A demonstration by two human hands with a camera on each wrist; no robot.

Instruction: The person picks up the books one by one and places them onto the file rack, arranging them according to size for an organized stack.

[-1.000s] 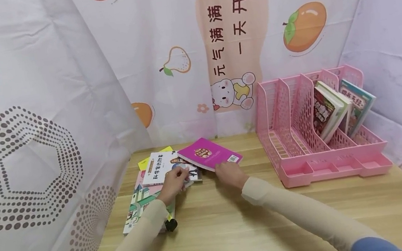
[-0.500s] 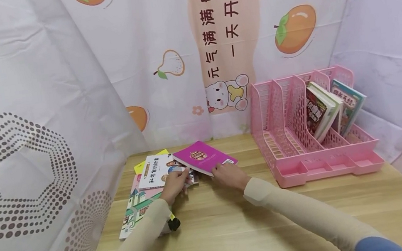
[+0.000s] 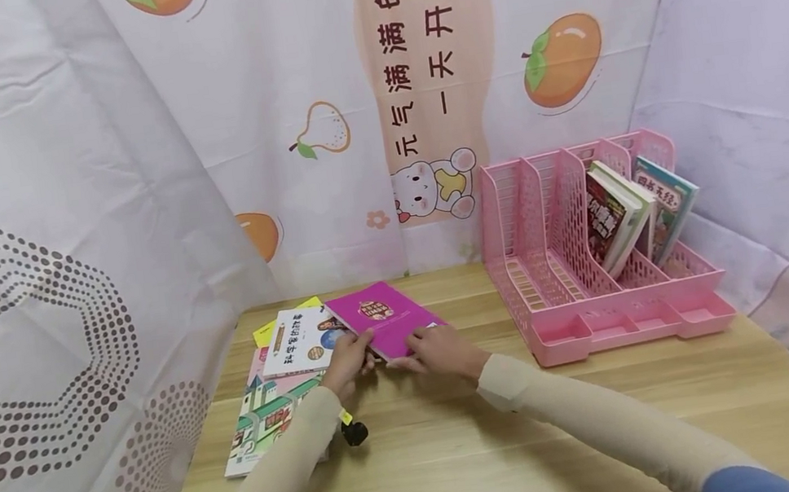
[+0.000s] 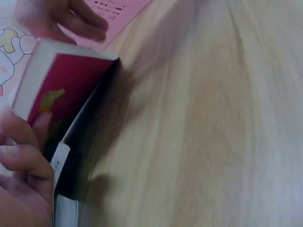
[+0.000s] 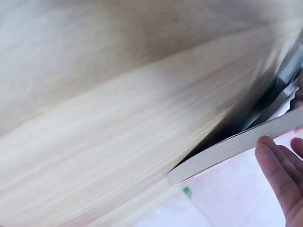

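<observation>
A purple book (image 3: 381, 317) lies tilted over the right side of a white book (image 3: 295, 340). My left hand (image 3: 350, 364) pinches its near left corner, thumb on top. In the left wrist view a finger of the left hand (image 4: 23, 156) presses the dark red underside of the purple book (image 4: 71, 80), whose near edge is raised. My right hand (image 3: 444, 351) lies over its near right edge; in the right wrist view the fairly straight fingers (image 5: 277, 170) touch the book's page edge (image 5: 222, 153). Beneath the white book are a green-and-pink book (image 3: 257, 427) and a yellow one (image 3: 265, 333).
A pink file rack (image 3: 515, 264) stands at the right, with several books (image 3: 613, 219) leaning in its right compartments. A small black piece (image 3: 354, 433) with a yellow tag is beside the left sleeve. Printed curtains (image 3: 333, 229) line the wooden table (image 3: 451, 469).
The left hand has moved from the white book onto the purple book's corner. The right hand has shifted left along the purple book's near edge. The head view has turned slightly right.
</observation>
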